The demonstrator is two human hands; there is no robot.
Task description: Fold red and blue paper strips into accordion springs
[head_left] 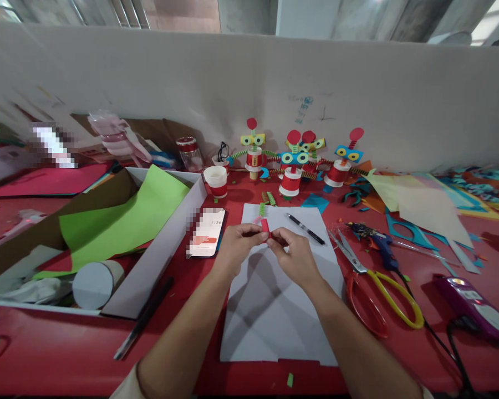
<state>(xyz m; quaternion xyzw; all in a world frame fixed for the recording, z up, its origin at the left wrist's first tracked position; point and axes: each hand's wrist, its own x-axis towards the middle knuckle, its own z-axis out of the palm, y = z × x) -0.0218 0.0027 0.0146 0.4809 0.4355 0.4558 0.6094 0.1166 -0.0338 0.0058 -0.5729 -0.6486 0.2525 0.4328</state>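
Observation:
Over a white sheet (283, 310), my left hand (242, 244) and my right hand (289, 246) meet at the fingertips. Between them they pinch a small red paper piece (265, 226), whose lower part is hidden by the fingers. Just beyond it lies a green folded paper strip (262, 209), with a bit of pink beside it. A black pen (305, 228) rests on the sheet to the right of my hands. To their left, a phone (208, 233) lies with its screen lit.
Scissors (368, 271), a blue glue gun (385, 249) and a purple device (474, 307) lie at right. An open box (162, 266) with green paper stands left. Paper cups (215, 180) and several paper-cup figures (291, 182) stand at the back.

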